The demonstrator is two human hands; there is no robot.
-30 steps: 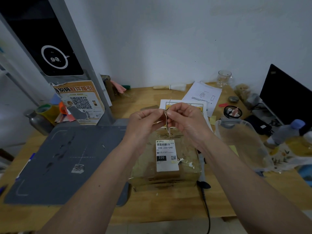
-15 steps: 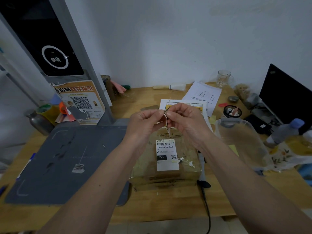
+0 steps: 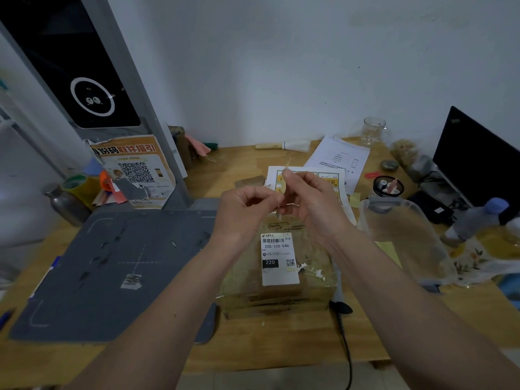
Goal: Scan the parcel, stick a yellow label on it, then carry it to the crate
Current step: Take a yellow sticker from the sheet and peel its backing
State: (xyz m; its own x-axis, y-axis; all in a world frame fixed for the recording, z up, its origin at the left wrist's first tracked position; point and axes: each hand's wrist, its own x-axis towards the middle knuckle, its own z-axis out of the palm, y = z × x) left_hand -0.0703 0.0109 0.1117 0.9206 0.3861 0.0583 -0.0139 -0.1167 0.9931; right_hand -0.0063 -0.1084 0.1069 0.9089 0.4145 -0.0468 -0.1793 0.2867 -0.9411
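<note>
A brown cardboard parcel (image 3: pixel 277 294) wrapped in clear tape lies on the wooden desk, a white shipping label (image 3: pixel 278 258) on its top. Above its far edge, my left hand (image 3: pixel 243 209) and my right hand (image 3: pixel 308 202) meet. Both pinch a small yellow label (image 3: pixel 284 188), seen edge-on, with its backing paper. The fingers of the two hands are slightly apart, the strip stretched between them. Behind the hands lies the sheet of yellow labels (image 3: pixel 330 178).
A grey scanning mat (image 3: pixel 107 266) lies left of the parcel under a tall scanner post (image 3: pixel 92 88). A clear plastic jug (image 3: pixel 405 237), a bottle (image 3: pixel 475 220), a dark monitor (image 3: pixel 478 161), papers (image 3: pixel 337 157) and a glass mug (image 3: pixel 372 130) crowd the right. A black cable (image 3: pixel 344 342) runs off the front edge.
My hands have drawn a little apart, the right one lifting slightly with the label while the left keeps hold of the backing. The parcel has not moved.
</note>
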